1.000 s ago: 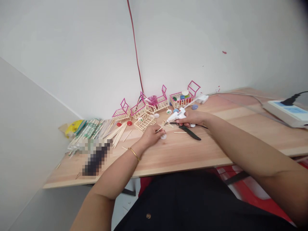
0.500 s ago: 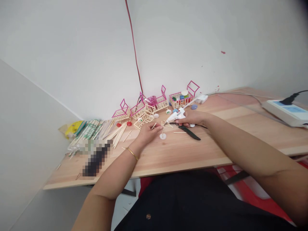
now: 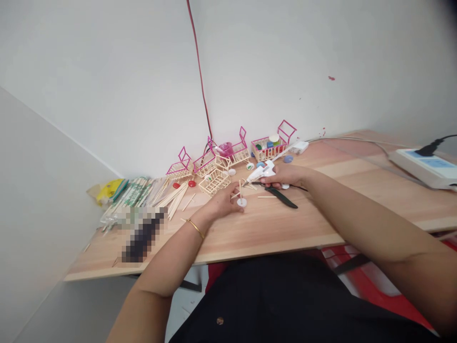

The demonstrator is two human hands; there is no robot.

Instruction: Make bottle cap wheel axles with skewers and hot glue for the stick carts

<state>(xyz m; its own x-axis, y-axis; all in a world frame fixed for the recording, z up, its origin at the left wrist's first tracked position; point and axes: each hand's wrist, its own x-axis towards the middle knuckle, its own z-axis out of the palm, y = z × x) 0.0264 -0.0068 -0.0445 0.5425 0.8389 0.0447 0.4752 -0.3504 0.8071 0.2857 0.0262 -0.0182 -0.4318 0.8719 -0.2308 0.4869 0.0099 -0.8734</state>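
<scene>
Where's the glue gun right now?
Head view, just right of centre: the white glue gun is in the right hand, in front of the rightmost pink-rimmed stick basket, nozzle toward the left hand.

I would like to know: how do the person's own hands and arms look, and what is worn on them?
The left hand and the right hand are ungloved, and no sleeves show. A thin gold-coloured bangle circles the left wrist; none shows on the right. Whether there are rings is too small to tell.
</scene>
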